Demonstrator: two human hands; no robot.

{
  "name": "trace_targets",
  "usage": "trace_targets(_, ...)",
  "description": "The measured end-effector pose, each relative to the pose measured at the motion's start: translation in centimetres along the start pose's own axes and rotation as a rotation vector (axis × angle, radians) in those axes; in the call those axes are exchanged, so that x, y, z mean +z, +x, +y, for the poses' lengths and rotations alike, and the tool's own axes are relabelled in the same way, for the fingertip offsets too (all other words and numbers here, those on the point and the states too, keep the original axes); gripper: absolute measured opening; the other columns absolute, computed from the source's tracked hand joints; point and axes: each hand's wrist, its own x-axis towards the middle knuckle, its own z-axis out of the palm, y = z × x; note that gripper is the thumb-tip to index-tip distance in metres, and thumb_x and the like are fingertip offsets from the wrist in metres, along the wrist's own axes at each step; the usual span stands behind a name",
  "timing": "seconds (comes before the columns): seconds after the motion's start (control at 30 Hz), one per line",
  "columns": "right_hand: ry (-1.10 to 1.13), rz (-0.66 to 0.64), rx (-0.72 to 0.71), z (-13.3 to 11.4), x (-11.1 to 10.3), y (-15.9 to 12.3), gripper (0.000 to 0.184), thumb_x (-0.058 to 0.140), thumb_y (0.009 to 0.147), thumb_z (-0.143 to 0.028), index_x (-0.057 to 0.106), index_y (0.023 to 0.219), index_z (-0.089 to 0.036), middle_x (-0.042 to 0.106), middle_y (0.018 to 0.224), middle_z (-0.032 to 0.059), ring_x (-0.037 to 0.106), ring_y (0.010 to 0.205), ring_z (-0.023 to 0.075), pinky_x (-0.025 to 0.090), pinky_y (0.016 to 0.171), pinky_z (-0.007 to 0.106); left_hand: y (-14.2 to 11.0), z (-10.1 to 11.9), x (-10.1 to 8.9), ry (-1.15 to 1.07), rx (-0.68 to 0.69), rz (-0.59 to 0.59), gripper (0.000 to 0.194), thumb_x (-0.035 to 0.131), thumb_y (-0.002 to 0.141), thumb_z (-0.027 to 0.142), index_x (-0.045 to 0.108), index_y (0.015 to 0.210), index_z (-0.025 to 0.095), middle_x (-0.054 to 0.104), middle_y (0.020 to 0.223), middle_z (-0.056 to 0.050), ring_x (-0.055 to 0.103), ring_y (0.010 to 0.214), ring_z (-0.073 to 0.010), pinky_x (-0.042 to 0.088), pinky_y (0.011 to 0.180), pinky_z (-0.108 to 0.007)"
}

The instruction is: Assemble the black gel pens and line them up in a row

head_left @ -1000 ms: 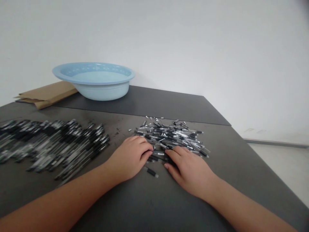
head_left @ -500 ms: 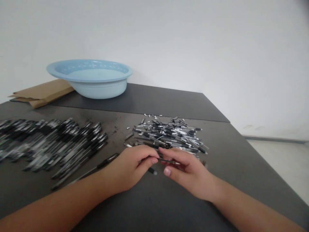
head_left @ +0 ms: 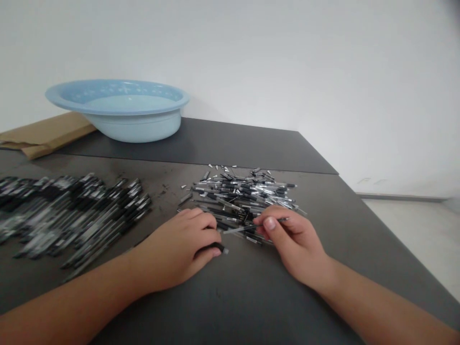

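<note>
Running nearly crosswise between the two hands, a slender pen refill (head_left: pixel 237 229) points its pale tail leftward and its darker end to the right, slightly away from the person. From where I stand, the right hand (head_left: pixel 298 242) is the nearer one: its grip is pinching the refill between thumb and fingers towards the dark end. The tail comes just beside the fingertips of the left hand (head_left: pixel 179 247); whether they touch, I cannot tell. That hand curls low at the counter (head_left: pixel 223 297), a dark pen piece (head_left: pixel 221 248) poking out by its thumb, and I cannot make out whether its grip has hold of it. The refill sits over the near side of a heap of pen parts (head_left: pixel 251 191).

Counted up: one refill in the fingers, one dark piece, one heap, one slanting row of pens (head_left: pixel 104 225) to the left, one light-blue basin (head_left: pixel 136 125) and one folded brown paper bag (head_left: pixel 50 132) behind. The pens and parts overlap or blur too much to number.
</note>
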Motion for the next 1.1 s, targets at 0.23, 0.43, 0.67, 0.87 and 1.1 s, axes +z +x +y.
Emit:
trace_targets(0.23, 0.021, -0.028, -0.144, -0.6, -0.9, -0.4, 0.021, 0.058, 0.106, -0.018, 0.073, 0.116, -0.027, 0.072, 0.097, 0.0024, 0.067, 0.081, 0.0139, 0.055, 0.072, 0.028, -0.3, -0.2, -0.1, -0.058, 0.017, 0.149, 0.012, 0.057, 0.105, 0.026, 0.068, 0.108, 0.028, 0.071, 0.107, 0.002, 0.06, 0.106, -0.0208, 0.037, 0.096, -0.037)
trace_targets(0.43, 0.0, -0.109, -0.242, -1.3, -1.7, -0.2, 0.03, 0.058, 0.101, -0.007, 0.071, 0.12, -0.026, 0.072, 0.094, 0.0031, 0.069, 0.088, 0.0185, 0.056, 0.079, 0.036, -0.6, -0.5, -0.1, -0.153, 0.002, 0.221, 0.015, 0.049, 0.106, 0.02, 0.063, 0.108, 0.024, 0.07, 0.106, 0.001, 0.06, 0.103, -0.0182, 0.04, 0.096, -0.033)
trace_targets(0.67, 0.005, -0.158, -0.292, -1.5, -1.9, 0.0, 0.036, 0.058, 0.096, -0.001, 0.071, 0.121, -0.024, 0.073, 0.094, 0.0037, 0.069, 0.087, 0.0193, 0.056, 0.08, 0.039, -0.7, -0.3, 0.0, -0.189, -0.024, 0.227, 0.019, 0.044, 0.108, 0.021, 0.063, 0.109, 0.024, 0.07, 0.105, 0.0, 0.061, 0.101, -0.0178, 0.044, 0.094, -0.031)
trace_targets(0.87, 0.007, -0.153, -0.296, -1.5, -1.9, 0.2, 0.036, 0.059, 0.095, 0.0, 0.072, 0.121, -0.022, 0.074, 0.093, 0.0038, 0.069, 0.086, 0.0187, 0.056, 0.078, 0.038, -0.8, -0.3, 0.0, -0.192, -0.011, 0.214, 0.02, 0.044, 0.108, 0.023, 0.064, 0.109, 0.024, 0.071, 0.104, 0.0, 0.062, 0.099, -0.0184, 0.045, 0.094, -0.032)
trace_targets(1.1, 0.031, -0.13, -0.304, -1.3, -1.8, 0.1, 0.038, 0.058, 0.095, 0.001, 0.072, 0.122, -0.022, 0.073, 0.093, 0.0041, 0.069, 0.086, 0.0187, 0.056, 0.08, 0.039, -0.7, -0.1, 0.0, -0.193, -0.033, 0.222, 0.022, 0.043, 0.108, 0.023, 0.065, 0.108, 0.024, 0.071, 0.104, 0.0, 0.063, 0.099, -0.0179, 0.046, 0.093, -0.031)
